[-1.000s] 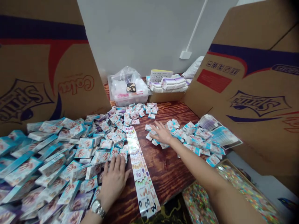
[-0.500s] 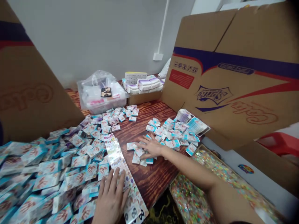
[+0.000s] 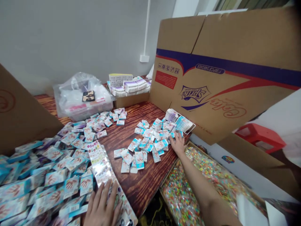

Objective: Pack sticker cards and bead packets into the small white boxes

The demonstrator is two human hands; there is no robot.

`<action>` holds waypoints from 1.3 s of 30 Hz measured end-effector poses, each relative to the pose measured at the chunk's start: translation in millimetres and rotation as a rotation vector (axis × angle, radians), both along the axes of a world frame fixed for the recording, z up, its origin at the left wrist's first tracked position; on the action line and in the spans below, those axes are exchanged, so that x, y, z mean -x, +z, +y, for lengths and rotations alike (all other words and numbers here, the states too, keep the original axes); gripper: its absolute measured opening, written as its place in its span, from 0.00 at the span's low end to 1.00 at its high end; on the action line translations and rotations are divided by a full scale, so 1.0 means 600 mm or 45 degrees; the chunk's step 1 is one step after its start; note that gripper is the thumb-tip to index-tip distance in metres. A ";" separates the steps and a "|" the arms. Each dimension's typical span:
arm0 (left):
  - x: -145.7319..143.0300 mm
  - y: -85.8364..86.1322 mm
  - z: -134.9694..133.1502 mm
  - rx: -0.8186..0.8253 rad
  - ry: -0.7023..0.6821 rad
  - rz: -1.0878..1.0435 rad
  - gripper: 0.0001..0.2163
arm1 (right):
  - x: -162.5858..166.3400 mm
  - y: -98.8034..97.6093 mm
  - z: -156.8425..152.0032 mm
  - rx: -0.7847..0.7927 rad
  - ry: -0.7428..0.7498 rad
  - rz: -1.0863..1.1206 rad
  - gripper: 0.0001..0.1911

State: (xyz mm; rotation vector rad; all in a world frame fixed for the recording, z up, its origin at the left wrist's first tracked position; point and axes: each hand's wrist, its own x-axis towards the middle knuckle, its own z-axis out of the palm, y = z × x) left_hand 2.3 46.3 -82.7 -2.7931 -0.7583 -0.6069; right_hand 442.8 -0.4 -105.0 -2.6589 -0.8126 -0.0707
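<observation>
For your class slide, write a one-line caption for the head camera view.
Left hand on a glossy printed strip beside heaped small boxes; right hand at a smaller pile.

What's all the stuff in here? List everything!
little boxes with hand prints: very many, white and blue, heaped across the table
printed strip: one, white with coloured dots, beside the heap
wooden table: one, reddish brown, under the boxes
clear plastic bin: one, see-through, at the back
cardboard box: one, brown, at the back, holding white and purple packs
Sprite cardboard sheets: two, brown and blue, on both sides
tray of tiny bits: one, many-coloured, low at right
stool: one, red, far right
left hand: one, on the strip
right hand: one, beside the boxes
</observation>
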 end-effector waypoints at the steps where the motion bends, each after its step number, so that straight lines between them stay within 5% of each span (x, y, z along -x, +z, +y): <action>1: 0.000 -0.002 0.000 -0.004 0.009 -0.011 0.30 | 0.002 -0.002 0.007 0.010 0.001 0.014 0.34; 12: -0.015 -0.014 -0.005 -0.049 0.021 -0.053 0.22 | 0.082 -0.007 0.080 0.046 0.138 0.069 0.33; 18: -0.012 -0.006 -0.010 -0.038 0.077 0.047 0.20 | 0.103 0.022 0.105 0.058 0.302 0.083 0.34; 21: -0.008 0.004 -0.014 0.070 0.087 0.073 0.19 | 0.080 0.045 0.062 0.112 0.393 0.058 0.32; 25: -0.007 0.016 -0.012 0.210 0.067 0.058 0.21 | 0.044 0.061 -0.064 0.292 0.556 0.094 0.26; 30: -0.011 0.022 -0.006 0.252 0.007 0.048 0.22 | 0.073 0.030 -0.218 0.620 0.667 0.202 0.31; 34: -0.017 0.026 -0.008 0.250 0.001 0.048 0.22 | 0.118 -0.017 -0.262 0.796 0.683 0.222 0.49; 39: -0.021 0.031 -0.013 0.223 0.014 0.052 0.21 | 0.126 -0.042 -0.267 0.871 0.689 0.189 0.40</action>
